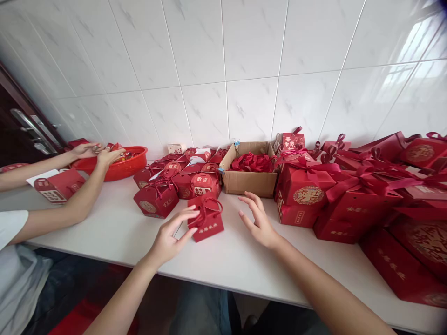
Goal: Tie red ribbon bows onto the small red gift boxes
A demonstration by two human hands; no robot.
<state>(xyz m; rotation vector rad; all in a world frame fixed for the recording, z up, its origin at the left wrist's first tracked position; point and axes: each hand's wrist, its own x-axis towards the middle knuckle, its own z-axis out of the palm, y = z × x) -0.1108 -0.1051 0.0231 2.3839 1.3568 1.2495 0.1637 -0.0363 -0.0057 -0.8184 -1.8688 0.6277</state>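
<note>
A small red gift box [208, 225] with gold lettering and a twisted red cord handle stands in front of me on the white table. My left hand [171, 237] is at its left side, thumb and fingers apart; whether the fingertips touch the box I cannot tell. To the right of the box, my right hand [258, 221] hovers over the tabletop with its fingers spread and nothing in them. Just beyond that hand is an open cardboard box [249, 183] holding a heap of dark red ribbons [253, 163].
Several red gift boxes [157, 200] cluster behind and left. Ribbon-tied red boxes [307, 186] are stacked along the right. At left, a co-worker's hands [108, 156] work over a red basin [127, 166], beside another red box [66, 184]. A tiled wall [206, 56] backs the table [244, 270].
</note>
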